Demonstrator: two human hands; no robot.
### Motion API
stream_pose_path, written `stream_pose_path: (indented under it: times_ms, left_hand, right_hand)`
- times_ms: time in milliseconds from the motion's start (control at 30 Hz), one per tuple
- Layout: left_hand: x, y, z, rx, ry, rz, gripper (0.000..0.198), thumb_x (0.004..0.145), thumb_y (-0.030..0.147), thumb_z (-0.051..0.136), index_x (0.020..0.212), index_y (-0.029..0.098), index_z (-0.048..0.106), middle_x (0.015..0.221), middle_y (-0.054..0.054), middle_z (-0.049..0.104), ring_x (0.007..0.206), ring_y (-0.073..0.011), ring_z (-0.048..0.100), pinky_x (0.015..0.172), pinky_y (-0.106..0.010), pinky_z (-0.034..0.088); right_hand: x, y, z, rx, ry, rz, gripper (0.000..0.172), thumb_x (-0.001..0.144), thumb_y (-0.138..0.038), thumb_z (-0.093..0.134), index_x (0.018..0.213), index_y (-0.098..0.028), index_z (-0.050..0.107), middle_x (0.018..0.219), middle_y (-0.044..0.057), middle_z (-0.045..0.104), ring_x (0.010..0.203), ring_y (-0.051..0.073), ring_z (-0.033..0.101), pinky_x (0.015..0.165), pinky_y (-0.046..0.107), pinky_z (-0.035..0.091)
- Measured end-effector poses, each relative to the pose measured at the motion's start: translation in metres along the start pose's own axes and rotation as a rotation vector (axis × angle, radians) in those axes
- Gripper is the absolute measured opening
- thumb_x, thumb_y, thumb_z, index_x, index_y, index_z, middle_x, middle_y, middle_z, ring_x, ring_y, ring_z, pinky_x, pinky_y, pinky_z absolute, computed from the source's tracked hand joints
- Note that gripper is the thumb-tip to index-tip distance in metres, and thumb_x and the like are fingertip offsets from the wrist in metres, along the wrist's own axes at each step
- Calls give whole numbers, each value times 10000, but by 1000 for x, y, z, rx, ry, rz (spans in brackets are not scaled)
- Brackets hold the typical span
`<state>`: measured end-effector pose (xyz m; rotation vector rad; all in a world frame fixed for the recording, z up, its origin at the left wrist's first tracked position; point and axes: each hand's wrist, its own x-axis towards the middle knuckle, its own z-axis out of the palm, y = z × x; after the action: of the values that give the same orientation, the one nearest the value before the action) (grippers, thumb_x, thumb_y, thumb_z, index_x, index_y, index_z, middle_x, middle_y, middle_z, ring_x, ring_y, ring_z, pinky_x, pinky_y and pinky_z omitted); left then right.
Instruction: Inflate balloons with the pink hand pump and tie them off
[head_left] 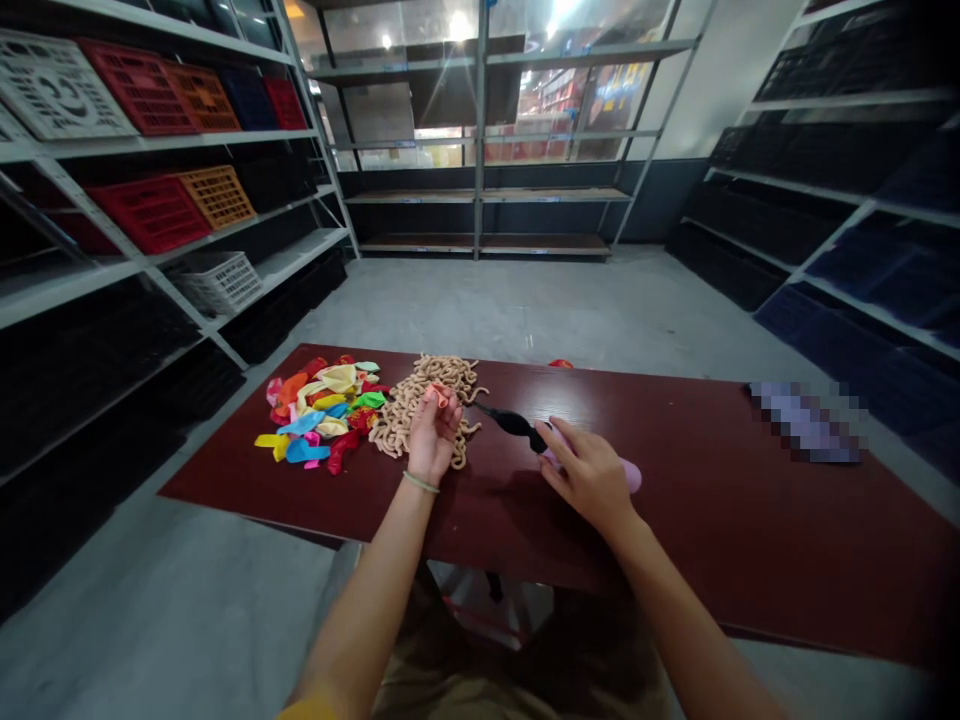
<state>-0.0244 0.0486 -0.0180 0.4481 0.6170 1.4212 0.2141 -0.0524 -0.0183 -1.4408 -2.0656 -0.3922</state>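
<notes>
Orange in colour, a small limp piece (441,394) is pinched in the fingertips of the left hand (433,437), which we find held over a tan heap (405,408) of thin looped strands. A pale band (420,482) circles that wrist. The right hand (589,472) rests low on the table (712,520), fingers curled over a pink object (631,476). A black part (514,422) projects from under this hand toward the tan heap; we cannot tell whether the two are one item. Just left of the tan heap and touching it lies a pile of limp coloured balloons (319,418). A small red item (560,363) sits at the table's far edge. A blurred patch (808,422) lies well apart at the right end. Metal shelves (247,215) carrying red, orange and white crates (154,210) stand to the left.
</notes>
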Motion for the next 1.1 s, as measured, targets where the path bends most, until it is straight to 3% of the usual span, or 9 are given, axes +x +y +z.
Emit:
stream_pose_path:
  times_ms: [167, 333, 567, 767, 900, 1100]
  left_hand:
    - [-7, -5, 10, 138, -11, 91, 246, 821, 384, 708, 950, 207, 595, 973, -16, 677, 865, -117, 677, 763, -227, 533]
    - [-12, -11, 17, 157, -20, 142, 280, 794, 385, 729, 932, 207, 563, 907, -6, 668, 803, -116, 675, 672, -206, 520]
    - [-14, -17, 20, 181, 42, 213, 351, 749, 375, 770, 934, 200, 530, 879, -19, 693, 797, -157, 704, 708, -258, 540]
    - [-15, -23, 22, 178, 34, 248, 326, 767, 345, 761, 959, 190, 547, 905, -40, 706, 828, -161, 701, 707, -251, 534]
    - [-17, -27, 24, 193, -51, 237, 241, 811, 347, 722, 930, 179, 596, 907, -36, 691, 844, -144, 679, 694, -223, 510]
    - [-20, -34, 31, 74, -135, 107, 297, 880, 474, 609, 941, 184, 602, 911, -66, 690, 873, -193, 674, 804, -328, 518]
  right_hand:
    - [1, -9, 6, -30, -68, -66, 511, 922, -300, 540, 1430, -290, 480, 1351, 84, 605, 1065, 278, 628, 856, 419, 473]
    - [3, -12, 8, -43, -10, -61, 530, 929, -302, 541, 1447, -241, 450, 1344, 98, 612, 1081, 273, 628, 851, 405, 468]
    - [9, -19, 7, -84, 27, -79, 492, 936, -288, 551, 1402, -144, 489, 1312, 129, 631, 1084, 251, 630, 883, 372, 466]
    - [12, -27, 9, -92, 58, -61, 553, 935, -290, 567, 1434, -95, 427, 1315, 148, 625, 1103, 255, 621, 891, 370, 474]
    - [12, -30, 12, -78, 60, -59, 580, 936, -293, 567, 1454, -97, 396, 1333, 154, 611, 1131, 262, 606, 931, 380, 474]
    - [15, -39, 20, -85, 29, -71, 584, 950, -288, 535, 1471, -86, 365, 1323, 172, 611, 1106, 276, 610, 915, 402, 481]
